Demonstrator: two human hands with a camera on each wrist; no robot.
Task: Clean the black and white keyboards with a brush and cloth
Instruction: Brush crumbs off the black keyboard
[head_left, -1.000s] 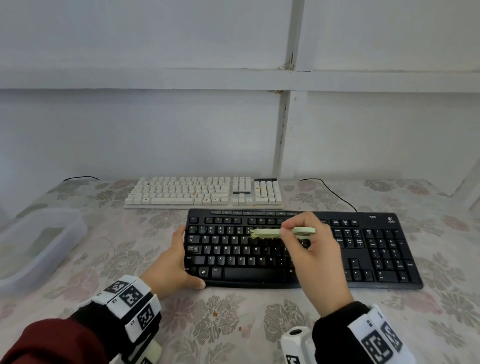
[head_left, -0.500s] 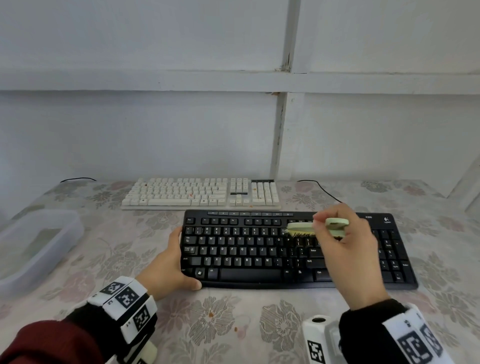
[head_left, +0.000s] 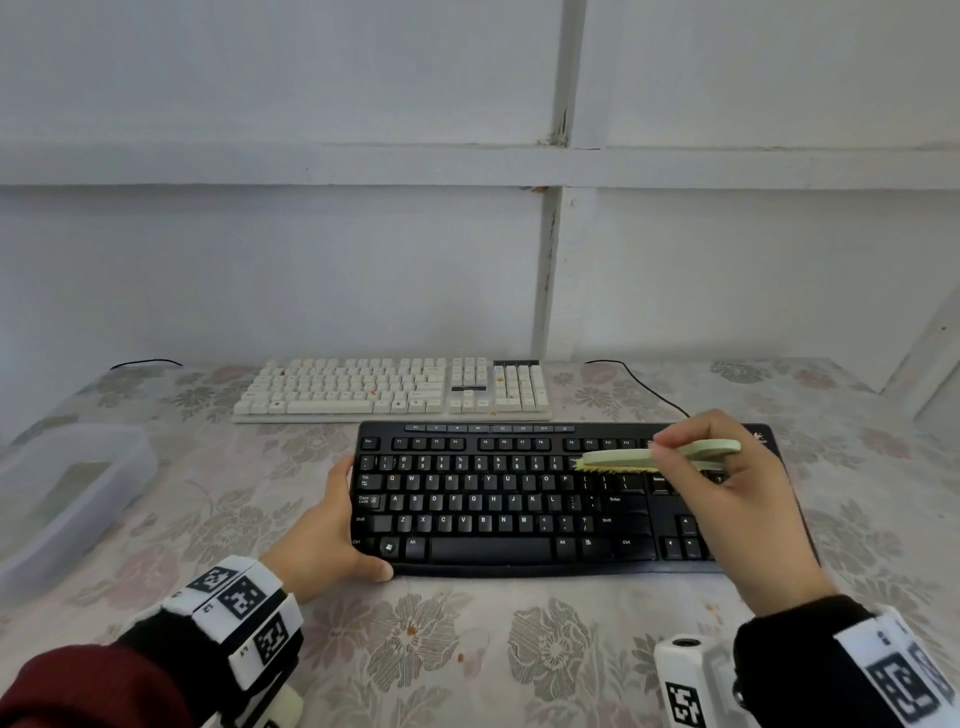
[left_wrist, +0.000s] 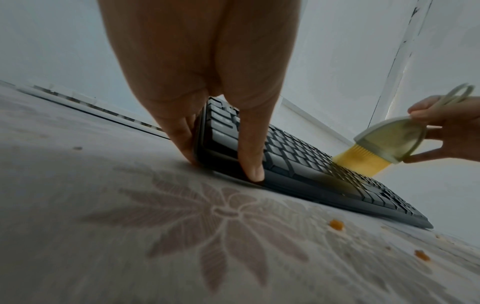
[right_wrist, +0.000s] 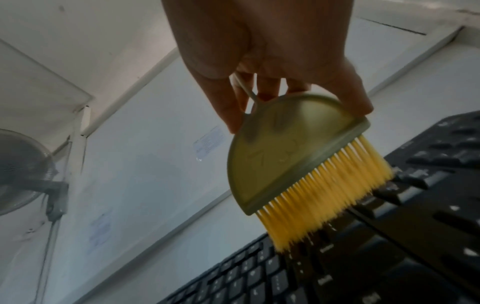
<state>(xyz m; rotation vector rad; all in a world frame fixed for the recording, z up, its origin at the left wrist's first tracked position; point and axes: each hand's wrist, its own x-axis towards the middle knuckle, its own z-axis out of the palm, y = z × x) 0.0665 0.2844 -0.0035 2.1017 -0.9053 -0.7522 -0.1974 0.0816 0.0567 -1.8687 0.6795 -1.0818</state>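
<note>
The black keyboard (head_left: 519, 499) lies near the table's front, with the white keyboard (head_left: 395, 387) behind it; orange crumbs dot the white keys. My left hand (head_left: 332, 540) grips the black keyboard's left end, thumb on its front edge (left_wrist: 252, 164). My right hand (head_left: 737, 499) pinches a pale green brush (head_left: 654, 457) with yellow bristles (right_wrist: 324, 197). The bristles touch the keys at the right of the main key block (left_wrist: 358, 164). No cloth is in view.
A clear plastic tub (head_left: 67, 493) stands at the table's left edge. A black cable (head_left: 649, 389) runs from the back right. Orange crumbs (left_wrist: 336, 224) lie on the floral tablecloth in front of the black keyboard. A wall fan (right_wrist: 23, 172) hangs above.
My right hand has swept the brush rightward across the black keyboard, from its middle to the right end of the main keys. The left hand has kept its grip.
</note>
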